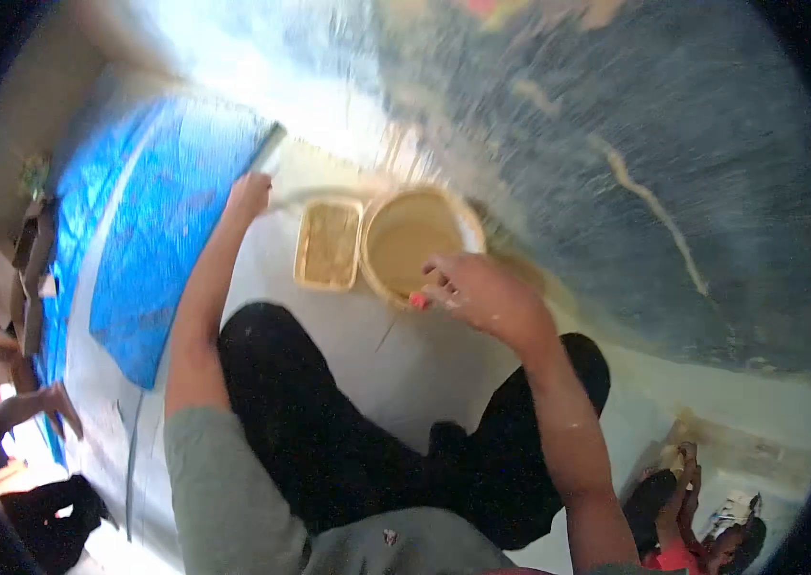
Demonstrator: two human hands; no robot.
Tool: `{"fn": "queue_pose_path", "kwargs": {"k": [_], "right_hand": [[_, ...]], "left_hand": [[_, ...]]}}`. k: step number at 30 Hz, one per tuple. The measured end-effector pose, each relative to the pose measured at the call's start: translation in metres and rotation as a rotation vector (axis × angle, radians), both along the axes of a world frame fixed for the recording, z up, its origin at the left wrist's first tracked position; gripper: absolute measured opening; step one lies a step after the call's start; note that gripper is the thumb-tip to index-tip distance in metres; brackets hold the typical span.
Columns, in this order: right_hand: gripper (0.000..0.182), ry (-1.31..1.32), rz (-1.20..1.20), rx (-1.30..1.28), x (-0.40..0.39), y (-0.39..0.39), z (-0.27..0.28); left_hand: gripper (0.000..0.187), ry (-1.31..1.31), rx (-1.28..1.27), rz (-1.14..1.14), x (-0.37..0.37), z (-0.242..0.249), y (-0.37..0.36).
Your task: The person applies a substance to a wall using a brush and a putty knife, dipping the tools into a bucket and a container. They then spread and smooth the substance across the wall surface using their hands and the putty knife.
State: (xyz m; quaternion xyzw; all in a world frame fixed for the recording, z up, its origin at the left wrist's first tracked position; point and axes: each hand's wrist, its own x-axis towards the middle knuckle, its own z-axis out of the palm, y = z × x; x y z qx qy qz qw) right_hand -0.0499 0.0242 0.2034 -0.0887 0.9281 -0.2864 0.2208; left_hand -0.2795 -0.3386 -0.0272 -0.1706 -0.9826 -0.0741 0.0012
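Note:
The picture is motion-blurred. My left hand (249, 196) reaches forward and grips what looks like a flat, pale-edged tool (269, 151) at the edge of the blue sheet. My right hand (477, 289) hovers at the near rim of a round bucket (469, 222) filled with beige liquid. Its fingers pinch a small thing with a red tip (418, 300), which I cannot make out. A rectangular tub (302, 251) of beige material stands just left of the bucket. My dark-trousered legs (309, 422) are below both.
A blue sheet (151, 230) covers the pale floor at left. A dark, streaked wall (673, 144) fills the right. Another person's hand (46, 402) shows at lower left, and a second person (702, 537) sits at lower right. Clutter (32, 259) lies at far left.

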Motion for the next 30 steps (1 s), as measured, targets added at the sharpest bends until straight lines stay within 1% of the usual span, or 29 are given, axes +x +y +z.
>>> {"fn": "queue_pose_path", "kwargs": {"k": [1, 2, 3, 4, 5, 6, 7, 8, 9, 10, 11, 12, 13, 14, 15, 16, 17, 18, 19, 20, 21, 22, 24, 25, 28, 29, 30], "right_hand": [[0.029, 0.055, -0.033, -0.051, -0.006, 0.002, -0.01], [0.029, 0.102, -0.04, -0.049, -0.016, 0.003, -0.021], [0.029, 0.279, -0.092, -0.095, -0.027, 0.004, -0.034], [0.03, 0.452, -0.142, -0.149, -0.037, 0.004, -0.042], [0.03, 0.49, -0.143, -0.159, -0.046, 0.001, -0.043], [0.034, 0.502, -0.199, -0.279, -0.054, -0.002, -0.042], [0.038, 0.512, -0.254, -0.404, -0.06, -0.004, -0.041], [0.038, 0.54, -0.253, -0.421, -0.064, -0.005, -0.04], [0.04, 0.473, -0.318, -0.526, -0.069, -0.007, -0.039], [0.042, 0.402, -0.377, -0.635, -0.073, -0.01, -0.042], [0.028, 0.359, -0.425, -0.712, -0.082, -0.008, -0.061], [0.028, 0.383, -0.412, -0.732, -0.081, -0.006, -0.058], [0.023, 0.291, -0.447, -0.762, -0.08, -0.002, -0.055], [0.018, 0.196, -0.482, -0.784, -0.08, 0.002, -0.053], [0.018, 0.214, -0.473, -0.784, -0.081, 0.005, -0.059], [0.019, 0.291, -0.452, -0.677, -0.08, 0.006, -0.069], [0.02, 0.366, -0.438, -0.571, -0.079, 0.007, -0.067], [0.02, 0.371, -0.442, -0.579, -0.078, 0.007, -0.066], [0.018, 0.29, -0.492, -0.692, -0.075, 0.009, -0.064], [0.017, 0.205, -0.539, -0.8, -0.073, 0.011, -0.061], [0.014, 0.216, -0.549, -0.697, -0.074, 0.015, -0.061], [0.014, 0.216, -0.552, -0.692, -0.075, 0.017, -0.06], [0.013, 0.054, -0.62, -0.755, -0.077, 0.022, -0.058], [0.013, 0.056, -0.623, -0.755, -0.077, 0.022, -0.057], [0.011, 0.047, -0.616, -0.745, -0.074, 0.02, -0.05], [0.011, 0.024, -0.63, -0.814, -0.074, 0.018, -0.043], [0.013, -0.001, -0.644, -0.883, -0.073, 0.017, -0.04]], "left_hand": [[0.015, 0.047, 0.215, 0.027, -0.011, 0.004, 0.006], [0.015, 0.075, 0.384, 0.007, -0.018, 0.023, 0.02], [0.019, 0.039, 0.499, 0.023, -0.009, 0.07, 0.046], [0.023, -0.028, 0.656, -0.005, -0.005, 0.1, 0.065], [0.024, -0.019, 0.705, -0.096, -0.006, 0.122, 0.08], [0.024, -0.15, 0.759, -0.099, 0.013, 0.171, 0.106], [0.023, -0.309, 0.952, -0.084, 0.026, 0.198, 0.127], [0.026, -0.356, 1.034, -0.177, 0.045, 0.228, 0.146], [0.026, -0.438, 1.081, -0.171, 0.058, 0.243, 0.162], [0.026, -0.484, 1.19, -0.176, 0.068, 0.248, 0.175], [0.027, -0.435, 1.188, -0.136, 0.08, 0.251, 0.188], [0.028, -0.365, 1.257, -0.106, 0.084, 0.234, 0.198], [0.026, -0.299, 1.394, -0.03, 0.095, 0.224, 0.209], [0.026, -0.262, 1.388, 0.063, 0.102, 0.214, 0.216], [0.028, -0.353, 1.452, 0.059, 0.104, 0.208, 0.219], [0.03, -0.456, 1.512, 0.061, 0.105, 0.2, 0.222], [0.03, -0.455, 1.508, 0.052, 0.104, 0.199, 0.224], [0.031, -0.485, 1.474, 0.011, 0.103, 0.198, 0.223], [0.032, -0.515, 1.439, -0.025, 0.102, 0.197, 0.221], [0.031, -0.572, 1.385, 0.006, 0.103, 0.199, 0.221], [0.03, -0.656, 1.383, 0.031, 0.106, 0.199, 0.22], [0.029, -0.743, 1.384, 0.054, 0.11, 0.199, 0.22], [0.029, -0.754, 1.384, 0.015, 0.113, 0.192, 0.226], [0.029, -0.757, 1.374, -0.02, 0.113, 0.189, 0.227], [0.026, -0.708, 1.427, -0.004, 0.115, 0.186, 0.227], [0.026, -0.706, 1.424, -0.005, 0.114, 0.187, 0.225], [0.023, -0.728, 1.486, 0.022, 0.114, 0.187, 0.223]]}}
